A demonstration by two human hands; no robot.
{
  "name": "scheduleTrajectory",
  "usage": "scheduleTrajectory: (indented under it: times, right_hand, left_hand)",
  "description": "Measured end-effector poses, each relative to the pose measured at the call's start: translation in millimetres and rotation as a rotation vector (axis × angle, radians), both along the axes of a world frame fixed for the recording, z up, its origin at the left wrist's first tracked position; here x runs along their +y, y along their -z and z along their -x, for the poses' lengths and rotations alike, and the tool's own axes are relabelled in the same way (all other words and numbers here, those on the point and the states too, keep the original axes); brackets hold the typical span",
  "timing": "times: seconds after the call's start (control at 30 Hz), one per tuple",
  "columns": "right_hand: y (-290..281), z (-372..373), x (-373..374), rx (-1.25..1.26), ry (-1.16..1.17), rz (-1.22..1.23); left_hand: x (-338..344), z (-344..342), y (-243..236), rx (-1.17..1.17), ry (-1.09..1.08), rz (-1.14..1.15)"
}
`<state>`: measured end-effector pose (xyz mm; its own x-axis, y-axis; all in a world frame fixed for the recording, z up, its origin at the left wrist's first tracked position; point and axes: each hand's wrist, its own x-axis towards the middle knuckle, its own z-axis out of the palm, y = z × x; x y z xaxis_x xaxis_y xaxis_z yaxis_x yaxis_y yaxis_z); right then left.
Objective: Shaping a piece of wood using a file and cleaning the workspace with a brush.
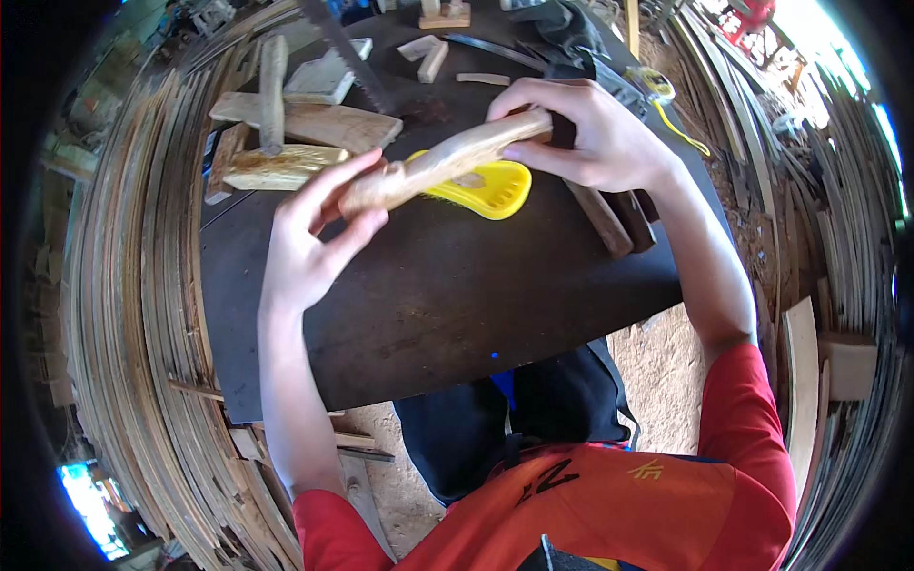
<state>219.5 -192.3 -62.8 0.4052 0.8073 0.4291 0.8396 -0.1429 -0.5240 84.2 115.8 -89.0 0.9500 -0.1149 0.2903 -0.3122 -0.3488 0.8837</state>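
A pale, rough-edged strip of wood [447, 157] slants across the middle, higher at its right end. My left hand [319, 233] grips its lower left end with curled fingers, and my right hand [595, 143] grips its upper right end between fingers and thumb. Beneath the strip, a yellow plastic object [490, 195] lies on the dark tabletop [438, 300], partly hidden by the wood. Two darker wooden bars [605, 224] rest below my right hand.
Wood blocks [333, 124], a white slab [314, 81], a saw blade [347, 57], a metal bar [486, 48] and a tape measure [657, 81] occupy the table's back. Stacked boards [133, 285] line both sides. A red object [747, 19] sits at upper right.
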Motion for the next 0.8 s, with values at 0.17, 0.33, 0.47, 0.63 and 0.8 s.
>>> scheduleTrajectory:
  times: [0.17, 0.33, 0.47, 0.63, 0.8]
  right_hand:
    - [-4.7, 17.8, 1.1, 0.033, -0.124, 0.026]
    - [3.0, 76.6, -2.3, -0.377, 0.019, -0.102]
    - [28.3, 108.5, 2.2, -0.497, 0.143, -0.101]
    - [10.2, 108.4, -7.1, -0.351, 0.190, -0.192]
    - [35.7, 121.7, -17.2, -0.288, 0.381, 0.001]
  left_hand:
    - [-14.1, 24.6, -22.7, -0.038, 0.094, -0.387]
    - [-47.8, 78.2, -33.5, -0.315, -0.117, -0.714]
    - [-40.8, 97.7, -28.9, -0.540, -0.195, -0.864]
    - [-44.0, 107.6, -30.5, -0.440, -0.271, -0.625]
    - [-16.0, 124.8, -12.2, -0.302, -0.378, -0.555]
